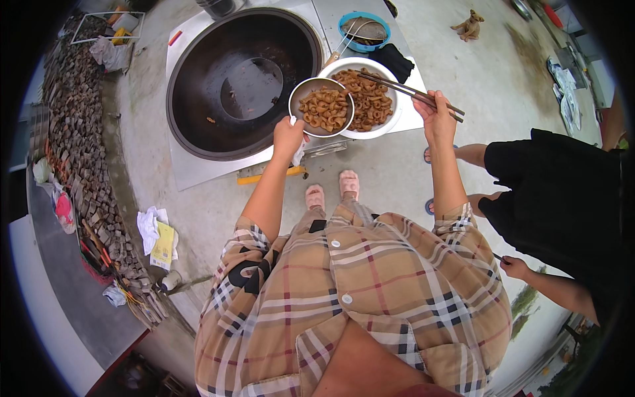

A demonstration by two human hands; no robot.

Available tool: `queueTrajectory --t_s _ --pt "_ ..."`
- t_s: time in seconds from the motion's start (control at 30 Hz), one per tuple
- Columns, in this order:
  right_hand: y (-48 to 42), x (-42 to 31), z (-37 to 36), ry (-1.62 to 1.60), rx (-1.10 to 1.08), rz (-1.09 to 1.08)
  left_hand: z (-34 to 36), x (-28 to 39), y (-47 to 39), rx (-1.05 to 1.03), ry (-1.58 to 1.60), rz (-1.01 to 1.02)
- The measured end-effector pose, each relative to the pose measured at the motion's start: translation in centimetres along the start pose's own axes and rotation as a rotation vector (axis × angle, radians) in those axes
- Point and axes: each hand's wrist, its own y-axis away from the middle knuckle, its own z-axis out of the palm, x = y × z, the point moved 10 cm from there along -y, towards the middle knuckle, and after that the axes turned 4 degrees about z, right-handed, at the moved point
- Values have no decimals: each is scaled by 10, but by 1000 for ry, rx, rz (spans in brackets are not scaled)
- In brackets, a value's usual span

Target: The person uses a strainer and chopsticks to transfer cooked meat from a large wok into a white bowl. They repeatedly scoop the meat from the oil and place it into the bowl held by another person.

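Note:
My left hand (pixel 289 136) grips the rim of a small bowl (pixel 296 110), with a white tissue or cloth (pixel 298 153) under the fingers. Brown curled food pieces (pixel 325 109) fill much of that bowl, which overlaps the left side of a large white basin (pixel 395 113). More of the same brown food (pixel 369 99) heaps up in the basin. Dark chopsticks (pixel 407 90) are held in my right hand (pixel 437 113), their tips at the basin's food. Left of the bowl is a wide dark wok (pixel 203 89), holding only a few small scraps.
Behind the basin are a blue basin (pixel 342 25) with a strainer (pixel 364 28) across it, and a black cloth (pixel 394 62). A person in black clothes (pixel 550 198) stands close on my right. A small dog (pixel 469 26) sits beyond; stacked firewood (pixel 74 119) lines the left.

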Motion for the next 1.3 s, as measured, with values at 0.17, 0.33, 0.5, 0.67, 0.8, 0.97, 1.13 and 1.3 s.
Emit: queueTrajectory --t_s 0.17,0.33,0.5,0.67,0.8,0.97,1.13,1.3 --pt "10 -25 34 374 -63 -89 2 -2 2 -13 47 -7" --pt "-19 27 -6 441 18 -105 -1 1 5 7 27 0" --pt "-22 49 -45 127 228 -47 -10 -7 5 27 19 -15" --pt "-14 26 -43 44 146 1 -13 -8 0 24 -30 3" --pt "14 5 32 172 -105 82 -7 -11 -3 9 -14 19" --pt "0 -5 41 384 -68 -88 -10 -10 0 30 -18 25" --pt "-17 37 21 447 -19 -111 -18 -1 8 45 2 0" --pt "-2 31 13 767 -93 -14 -30 -7 8 88 -17 -7"
